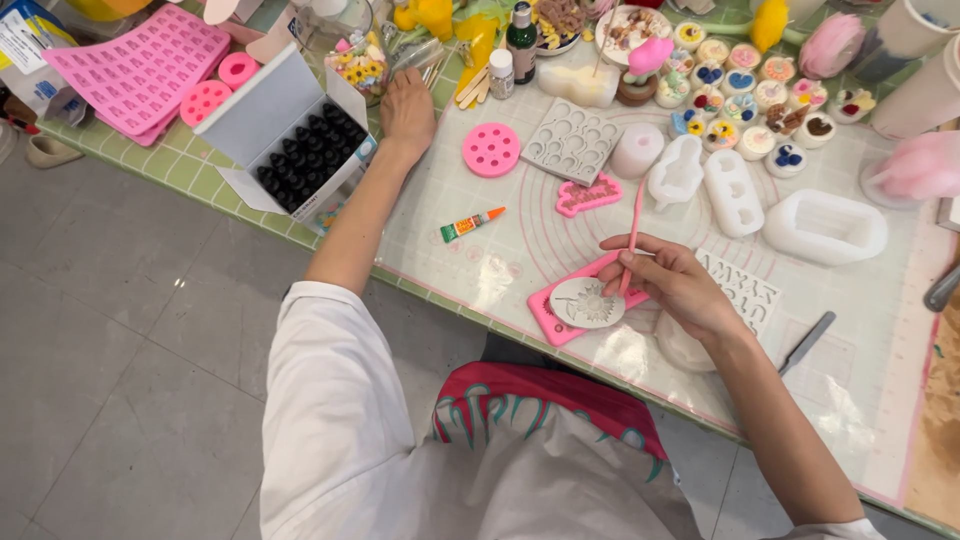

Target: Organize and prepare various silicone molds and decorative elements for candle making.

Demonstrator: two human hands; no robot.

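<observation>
Ur right hand [670,280] pinches the pink tool [633,225] — tip down on the mold [587,302], shaft leaning away. Left hand [408,108] is far off w/ fingers hidden — can't tell.

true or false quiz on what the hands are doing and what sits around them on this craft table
1. The right hand holds a thin pink tool. True.
2. The tool tip meets a pale round piece on a pink mould. True.
3. The left hand grips the glue tube. False: the tube lies apart on the mat.
4. The open box of dark bottles sits right of the right hand. False: it sits by the left hand.
</observation>
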